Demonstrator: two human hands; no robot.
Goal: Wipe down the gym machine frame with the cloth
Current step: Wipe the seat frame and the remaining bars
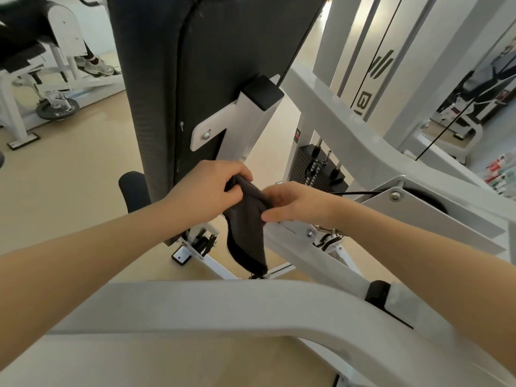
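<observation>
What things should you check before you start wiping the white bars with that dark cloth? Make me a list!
1. Cloth in hand: ok, left hand grips its top.
2. Right hand helping: ok, it holds the cloth too.
3. Cloth touching the white frame: cannot tell, most of it hangs loose.
4. Cloth clear of the cable: ok.
5. Cloth damp: cannot tell.

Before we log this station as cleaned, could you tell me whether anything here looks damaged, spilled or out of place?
Nothing stands out. The left hand and right hand both grip the dark grey cloth beside the white metal machine frame; the black back pad and black weight stack look intact.
</observation>
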